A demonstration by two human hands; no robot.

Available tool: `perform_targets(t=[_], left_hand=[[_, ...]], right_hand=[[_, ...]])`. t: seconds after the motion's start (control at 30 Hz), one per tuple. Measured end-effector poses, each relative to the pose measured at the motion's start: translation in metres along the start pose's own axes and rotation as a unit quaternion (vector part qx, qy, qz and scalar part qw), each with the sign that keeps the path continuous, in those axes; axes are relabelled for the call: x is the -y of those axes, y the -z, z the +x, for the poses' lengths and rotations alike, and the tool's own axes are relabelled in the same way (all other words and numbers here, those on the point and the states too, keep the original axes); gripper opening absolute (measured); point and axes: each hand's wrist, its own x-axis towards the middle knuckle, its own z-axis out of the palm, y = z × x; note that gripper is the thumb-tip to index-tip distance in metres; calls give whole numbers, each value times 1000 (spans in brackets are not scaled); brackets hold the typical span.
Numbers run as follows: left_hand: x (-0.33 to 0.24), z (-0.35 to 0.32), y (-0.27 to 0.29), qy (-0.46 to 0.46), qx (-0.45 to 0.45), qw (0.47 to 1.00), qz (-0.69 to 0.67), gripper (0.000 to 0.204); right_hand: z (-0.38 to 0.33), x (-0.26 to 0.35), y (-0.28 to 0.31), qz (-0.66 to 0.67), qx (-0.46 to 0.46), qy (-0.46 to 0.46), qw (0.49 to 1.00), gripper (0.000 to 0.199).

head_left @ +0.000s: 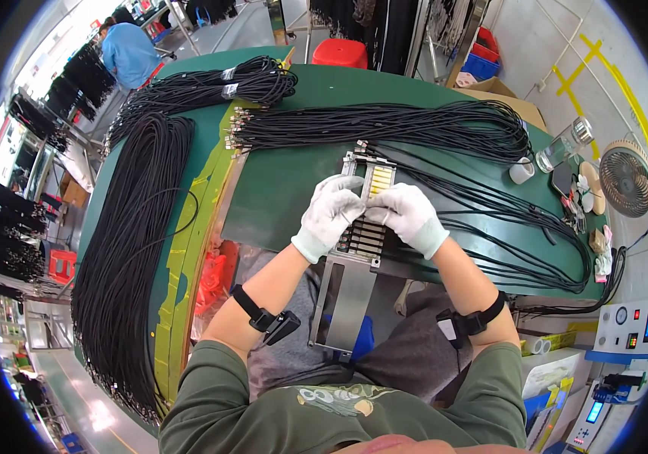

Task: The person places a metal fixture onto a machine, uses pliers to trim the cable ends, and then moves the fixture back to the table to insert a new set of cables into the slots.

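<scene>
Both hands wear white gloves and meet over a narrow metal fixture (349, 168) at the table's front edge. My left hand (331, 214) is at the fixture's left side, thumb and fingers pinched together. From the right, my right hand (406, 215) reaches in with its fingers pinched close to the left ones. Whatever lies between the fingertips is too small to make out. Pale yellow strips (380, 181) sit in the fixture's far part. Nearer to me, a row of dark pieces (362, 240) lies crosswise in it. Black cables (483, 198) run rightward from beside the fixture.
Bundled black cables (384, 125) lie across the far table, with another large bundle (131, 257) at left. A glass bottle (564, 144), a white cup (521, 171) and a small fan (627, 178) stand right. Control boxes (627, 331) are at lower right. Another person (129, 54) sits far left.
</scene>
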Motion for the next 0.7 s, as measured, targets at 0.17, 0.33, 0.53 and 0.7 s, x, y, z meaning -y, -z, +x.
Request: perform_targets(t=[0.17, 0.33, 0.53, 0.7], left_hand=[[2, 2, 11, 7, -25, 993, 118, 12], [10, 4, 6, 49, -39, 977, 205, 14], [22, -2, 4, 79, -34, 981, 174, 18], [28, -5, 3, 55, -46, 975, 211, 19]], right_hand=[[-9, -7, 31, -51, 49, -122, 990, 23], [-10, -11, 25, -141, 47, -75, 986, 18], [-11, -15, 22, -229, 22, -52, 972, 16], [-9, -10, 26, -251, 44, -72, 964, 17]])
